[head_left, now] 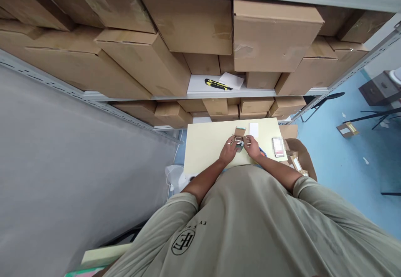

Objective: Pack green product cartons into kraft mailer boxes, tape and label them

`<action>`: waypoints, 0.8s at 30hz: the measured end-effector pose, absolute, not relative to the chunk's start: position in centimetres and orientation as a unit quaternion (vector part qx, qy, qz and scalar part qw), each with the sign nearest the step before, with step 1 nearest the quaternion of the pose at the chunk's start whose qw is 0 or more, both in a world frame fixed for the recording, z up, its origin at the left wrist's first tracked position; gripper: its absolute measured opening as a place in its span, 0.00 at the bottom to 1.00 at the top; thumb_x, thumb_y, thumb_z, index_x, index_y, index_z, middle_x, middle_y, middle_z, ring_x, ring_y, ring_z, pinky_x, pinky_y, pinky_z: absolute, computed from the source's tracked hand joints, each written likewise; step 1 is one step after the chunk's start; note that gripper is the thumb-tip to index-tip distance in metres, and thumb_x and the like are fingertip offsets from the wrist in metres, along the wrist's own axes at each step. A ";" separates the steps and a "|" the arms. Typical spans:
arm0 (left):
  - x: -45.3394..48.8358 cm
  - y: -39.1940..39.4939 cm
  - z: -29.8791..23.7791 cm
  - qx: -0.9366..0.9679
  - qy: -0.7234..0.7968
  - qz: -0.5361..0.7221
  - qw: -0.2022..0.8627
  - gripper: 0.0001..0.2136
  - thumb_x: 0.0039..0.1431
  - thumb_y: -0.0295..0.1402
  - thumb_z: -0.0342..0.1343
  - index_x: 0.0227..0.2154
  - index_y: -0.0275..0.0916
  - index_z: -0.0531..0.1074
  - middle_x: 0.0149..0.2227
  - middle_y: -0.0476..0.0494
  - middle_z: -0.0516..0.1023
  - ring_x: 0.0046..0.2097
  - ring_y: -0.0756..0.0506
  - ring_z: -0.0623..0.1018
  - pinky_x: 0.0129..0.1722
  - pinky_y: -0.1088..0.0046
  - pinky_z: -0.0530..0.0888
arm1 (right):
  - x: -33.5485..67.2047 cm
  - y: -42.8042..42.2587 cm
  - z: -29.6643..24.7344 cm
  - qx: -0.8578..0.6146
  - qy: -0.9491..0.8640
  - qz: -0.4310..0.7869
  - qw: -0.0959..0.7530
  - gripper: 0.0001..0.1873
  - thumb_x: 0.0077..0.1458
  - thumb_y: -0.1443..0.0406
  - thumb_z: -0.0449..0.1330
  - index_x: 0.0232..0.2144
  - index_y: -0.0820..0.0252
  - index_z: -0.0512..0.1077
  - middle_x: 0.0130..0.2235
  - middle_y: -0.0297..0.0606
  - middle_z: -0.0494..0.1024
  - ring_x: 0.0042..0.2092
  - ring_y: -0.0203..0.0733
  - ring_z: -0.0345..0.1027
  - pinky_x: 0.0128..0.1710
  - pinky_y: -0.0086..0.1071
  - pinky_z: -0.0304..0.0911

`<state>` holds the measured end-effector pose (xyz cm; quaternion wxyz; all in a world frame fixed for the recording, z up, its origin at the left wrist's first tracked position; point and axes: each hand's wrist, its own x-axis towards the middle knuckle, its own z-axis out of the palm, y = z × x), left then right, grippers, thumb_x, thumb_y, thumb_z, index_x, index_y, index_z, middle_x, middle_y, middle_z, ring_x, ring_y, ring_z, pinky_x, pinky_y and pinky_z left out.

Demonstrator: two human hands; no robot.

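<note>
Over the pale yellow table (203,143), both hands come together at a small cardboard box (240,131) with its flap raised. My left hand (228,150) is closed on the box's left side. On the other side, the fingers of my right hand (252,146) are closed at its right edge. Something small, dark and silvery shows inside the box between the hands, but I cannot make out its kind. Just beyond my right hand lies a white card (253,129). A blue and orange object (262,151) is partly hidden by my right wrist.
A flat item with a blurred face (277,146) lies at the table's right. Beside the table stands an open carton (305,153) with packages. Metal shelves ahead hold several cardboard boxes (200,22), a yellow-black utility knife (218,85) and white paper (232,80). A grey wall (78,151) is left.
</note>
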<state>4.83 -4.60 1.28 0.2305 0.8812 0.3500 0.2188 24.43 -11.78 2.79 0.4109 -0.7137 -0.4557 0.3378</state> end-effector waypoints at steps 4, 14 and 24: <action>4.1 -4.1 0.9 0.878 0.338 0.226 0.252 0.22 0.69 0.22 0.59 0.63 0.42 0.77 0.68 0.31 0.77 0.66 0.35 0.81 0.68 0.52 0.80 | 24.5 -12.1 2.9 -0.699 -0.500 0.335 0.387 0.21 0.65 0.66 0.61 0.59 0.56 0.79 0.58 0.47 0.82 0.55 0.47 0.80 0.57 0.44 0.83; 3.9 0.4 2.3 0.872 0.327 0.248 0.267 0.12 0.76 0.38 0.60 0.56 0.44 0.82 0.55 0.36 0.83 0.57 0.38 0.84 0.63 0.56 0.81 | 24.9 -12.3 3.1 -0.687 -0.619 0.299 0.235 0.20 0.71 0.65 0.63 0.61 0.52 0.84 0.71 0.47 0.74 0.60 0.48 0.80 0.67 0.45 0.75; 4.8 4.0 4.3 0.863 0.274 0.207 0.371 0.17 0.78 0.42 0.57 0.60 0.45 0.85 0.55 0.40 0.89 0.54 0.40 0.87 0.55 0.62 0.85 | 24.2 -11.6 3.3 -0.704 -0.606 0.286 0.234 0.19 0.76 0.64 0.58 0.59 0.56 0.84 0.63 0.48 0.82 0.59 0.48 0.80 0.64 0.42 0.75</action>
